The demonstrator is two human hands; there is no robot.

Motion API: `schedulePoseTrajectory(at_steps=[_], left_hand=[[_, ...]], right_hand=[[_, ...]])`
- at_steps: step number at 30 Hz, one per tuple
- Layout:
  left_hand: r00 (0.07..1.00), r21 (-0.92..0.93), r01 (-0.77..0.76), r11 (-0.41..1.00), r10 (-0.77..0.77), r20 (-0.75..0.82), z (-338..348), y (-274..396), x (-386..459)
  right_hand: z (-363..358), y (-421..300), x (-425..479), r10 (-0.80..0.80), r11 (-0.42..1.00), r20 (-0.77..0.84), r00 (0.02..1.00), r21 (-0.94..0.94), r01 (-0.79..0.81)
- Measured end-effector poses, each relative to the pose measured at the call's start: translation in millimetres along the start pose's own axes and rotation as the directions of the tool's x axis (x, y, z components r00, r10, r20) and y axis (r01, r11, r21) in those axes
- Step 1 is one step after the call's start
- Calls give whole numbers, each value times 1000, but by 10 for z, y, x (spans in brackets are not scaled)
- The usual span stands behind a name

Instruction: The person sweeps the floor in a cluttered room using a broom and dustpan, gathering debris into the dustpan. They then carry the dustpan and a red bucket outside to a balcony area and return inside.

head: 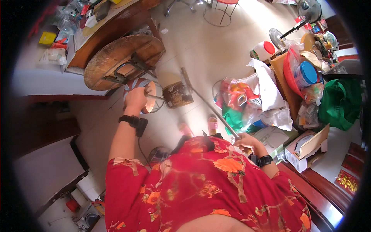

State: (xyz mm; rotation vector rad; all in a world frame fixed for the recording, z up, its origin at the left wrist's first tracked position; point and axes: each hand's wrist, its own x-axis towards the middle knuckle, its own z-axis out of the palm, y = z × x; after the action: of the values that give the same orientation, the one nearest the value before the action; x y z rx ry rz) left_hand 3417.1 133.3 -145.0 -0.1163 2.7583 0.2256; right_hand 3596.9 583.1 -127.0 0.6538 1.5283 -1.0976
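My left hand (135, 101) is closed around the metal handle of a long-handled dustpan (178, 94), whose worn, stained pan rests near the tiled floor. In my right hand (246, 144) is the near end of a long metal pole (216, 111); its far end, a narrow brown head (185, 76), lies just right of the dustpan. Whether that head is a brush or something else cannot be told. Behind my left hand stands a round stool (150, 100) with wire legs, its top partly hidden.
A folded round wooden table (124, 61) leans at the left beside a desk (95, 37). To the right are plastic bags (240, 95), an open cardboard box (304, 148), a red basin (289, 72) and a standing fan (308, 11). A red stool (227, 1) stands ahead.
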Motion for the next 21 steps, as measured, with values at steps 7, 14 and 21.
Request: schedulePoseTrajectory(at_steps=[7,14,21], left_hand=[[1000,-11,-3,1000,3,30,-40,-64,-7],[999,-11,-6,1000,6,-33,28,-153,-78],[997,-40,-65,997,66,42,-193,-156,-443]], right_hand=[[-59,121,1213,-85,931,-177,981,-363,16],[46,-112,996,-37,997,75,996,-59,42],[-17,224,-247,60,986,-72,996,-150,-71]])
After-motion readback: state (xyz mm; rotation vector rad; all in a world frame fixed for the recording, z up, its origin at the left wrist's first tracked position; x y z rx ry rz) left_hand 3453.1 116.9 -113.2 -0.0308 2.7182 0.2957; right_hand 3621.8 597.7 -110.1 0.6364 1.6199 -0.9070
